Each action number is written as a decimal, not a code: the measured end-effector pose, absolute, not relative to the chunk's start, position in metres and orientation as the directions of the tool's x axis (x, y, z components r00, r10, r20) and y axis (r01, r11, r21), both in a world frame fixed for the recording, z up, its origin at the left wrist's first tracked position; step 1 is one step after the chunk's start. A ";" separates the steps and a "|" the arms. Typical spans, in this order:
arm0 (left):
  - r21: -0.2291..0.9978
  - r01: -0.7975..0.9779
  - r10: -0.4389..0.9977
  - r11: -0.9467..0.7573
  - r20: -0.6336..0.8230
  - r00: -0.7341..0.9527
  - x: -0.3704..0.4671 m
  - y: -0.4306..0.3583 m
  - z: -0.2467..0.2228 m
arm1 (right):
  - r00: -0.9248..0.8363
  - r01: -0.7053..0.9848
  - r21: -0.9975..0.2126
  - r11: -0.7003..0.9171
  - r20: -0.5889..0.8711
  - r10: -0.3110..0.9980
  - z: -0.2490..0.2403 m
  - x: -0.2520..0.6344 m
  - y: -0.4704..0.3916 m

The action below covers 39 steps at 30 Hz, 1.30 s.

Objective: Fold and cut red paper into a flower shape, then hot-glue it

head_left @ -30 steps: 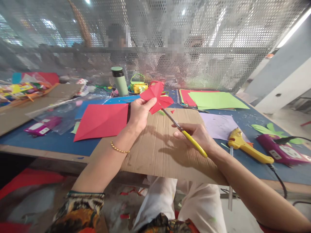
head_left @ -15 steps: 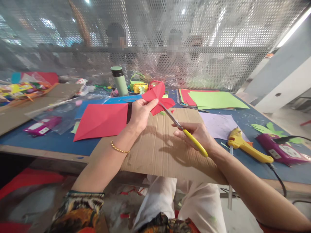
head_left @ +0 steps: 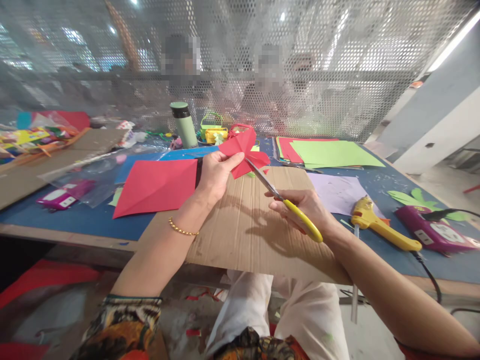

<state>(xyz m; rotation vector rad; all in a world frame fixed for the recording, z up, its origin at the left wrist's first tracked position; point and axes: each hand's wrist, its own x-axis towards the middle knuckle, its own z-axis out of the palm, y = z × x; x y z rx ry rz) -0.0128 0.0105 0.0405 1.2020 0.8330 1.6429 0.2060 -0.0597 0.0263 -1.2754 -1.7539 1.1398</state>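
My left hand (head_left: 216, 172) pinches a red paper cut-out (head_left: 240, 146) with petal-like lobes, held up above the cardboard sheet (head_left: 240, 220). Yellow-handled scissors (head_left: 302, 219) are gripped in my right hand (head_left: 302, 207), their blades pointing up and left. The blade tips reach the paper between its lobes, close to my left thumb. Whether the blades are fully closed is hard to tell. A small red scrap lies just right of the cut-out.
Red paper (head_left: 157, 187) lies left, a purple sheet (head_left: 337, 192) right. A yellow glue gun (head_left: 382, 227) and purple power strip (head_left: 435, 230) sit on the right. Behind stand a green bottle (head_left: 184, 126) and green paper (head_left: 333, 154), before a perforated screen (head_left: 240, 60) with people beyond.
Hardly anything differs. The scissors and the red cut-out have shifted very slightly, with both hands keeping their hold.
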 end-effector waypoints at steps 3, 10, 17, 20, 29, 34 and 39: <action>0.894 -0.272 0.935 -0.356 0.338 -0.110 -0.013 0.009 0.041 | -0.288 0.363 -0.921 0.143 0.036 0.957 0.026 0.206 -0.060; 0.904 -0.236 0.935 -0.356 0.341 -0.103 -0.014 0.010 0.040 | -0.306 0.356 -0.922 0.150 0.036 0.951 0.024 0.207 -0.061; 0.889 -0.272 0.930 -0.367 0.351 -0.110 -0.013 0.009 0.041 | -0.287 0.337 -0.935 0.111 0.010 0.958 0.028 0.206 -0.062; 0.885 -0.269 0.925 -0.379 0.357 -0.127 -0.013 0.008 0.042 | -0.278 0.341 -0.935 0.101 0.003 0.961 0.030 0.205 -0.062; 0.886 -0.255 0.920 -0.387 0.357 -0.159 -0.018 0.015 0.039 | -0.279 0.368 -0.908 0.201 0.098 0.955 0.026 0.208 -0.057; 0.881 -0.279 0.918 -0.383 0.329 -0.221 -0.018 0.020 0.036 | -0.194 0.280 -0.934 0.221 0.170 0.966 0.029 0.205 -0.058; 0.896 -0.315 0.949 -0.312 0.309 -0.061 -0.001 0.003 0.032 | -0.025 0.046 -0.973 0.226 0.225 0.974 0.031 0.200 -0.056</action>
